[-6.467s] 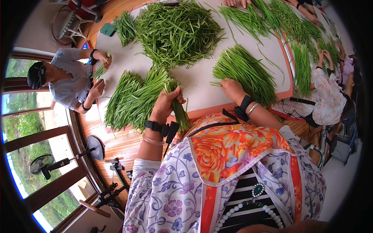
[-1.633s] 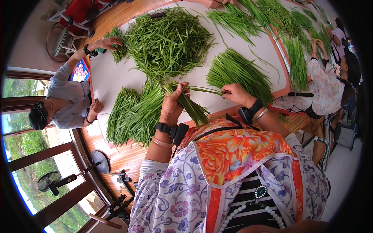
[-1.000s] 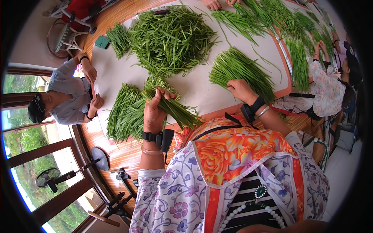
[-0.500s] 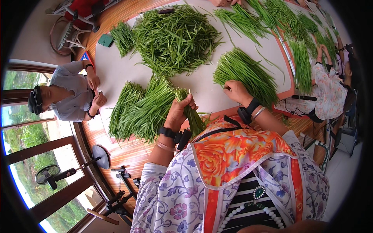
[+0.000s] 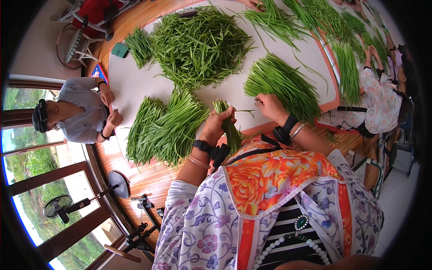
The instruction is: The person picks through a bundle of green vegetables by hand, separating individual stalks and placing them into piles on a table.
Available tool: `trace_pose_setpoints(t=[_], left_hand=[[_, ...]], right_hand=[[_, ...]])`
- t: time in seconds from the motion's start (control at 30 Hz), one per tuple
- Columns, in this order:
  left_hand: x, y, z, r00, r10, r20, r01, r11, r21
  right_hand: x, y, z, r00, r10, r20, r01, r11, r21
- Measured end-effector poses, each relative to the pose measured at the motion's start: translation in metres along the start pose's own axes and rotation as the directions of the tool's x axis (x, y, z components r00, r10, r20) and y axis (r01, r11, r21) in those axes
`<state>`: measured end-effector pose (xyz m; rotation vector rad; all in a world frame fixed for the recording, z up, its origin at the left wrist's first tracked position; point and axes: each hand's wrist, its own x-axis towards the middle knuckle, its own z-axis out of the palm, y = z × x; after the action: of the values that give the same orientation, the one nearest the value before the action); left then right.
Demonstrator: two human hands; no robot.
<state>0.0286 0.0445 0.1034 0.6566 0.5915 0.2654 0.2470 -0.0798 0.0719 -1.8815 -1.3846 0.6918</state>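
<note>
My left hand [image 5: 217, 127] grips a small bunch of green stalks [image 5: 228, 126], held upright over the table's near edge. My right hand [image 5: 270, 105] hovers just right of it, fingers pinched at a thin stalk by the edge of a sorted pile of stalks [image 5: 283, 85]. Left of my left hand lie two more sorted piles of stalks [image 5: 166, 128] on the white table [image 5: 130, 85]. Both wrists carry dark bands.
A big loose heap of green stalks [image 5: 200, 42] fills the table's far middle, with a small pile [image 5: 139, 45] at its left. A person in a pale shirt [image 5: 83, 114] sits at the left side. Another person [image 5: 382, 96] works at the right. A fan [image 5: 58, 209] stands by the windows.
My left hand has lifted the bunch from the left piles and turned it upright. My right hand has drawn from the right pile toward the bunch.
</note>
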Motion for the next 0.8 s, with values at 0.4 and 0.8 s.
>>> trace_pose_setpoints(t=[0.4, 0.8], left_hand=[[-0.018, -0.004, -0.015, 0.999, -0.021, -0.025, 0.021, 0.999, 0.028], [-0.016, -0.007, -0.013, 0.998, -0.060, -0.016, 0.059, 0.997, -0.059]], right_hand=[[0.010, 0.023, 0.011, 0.996, -0.041, -0.077, -0.018, 0.768, -0.641], [0.006, 0.017, 0.011, 0.998, 0.006, -0.057, -0.037, 0.823, -0.567]])
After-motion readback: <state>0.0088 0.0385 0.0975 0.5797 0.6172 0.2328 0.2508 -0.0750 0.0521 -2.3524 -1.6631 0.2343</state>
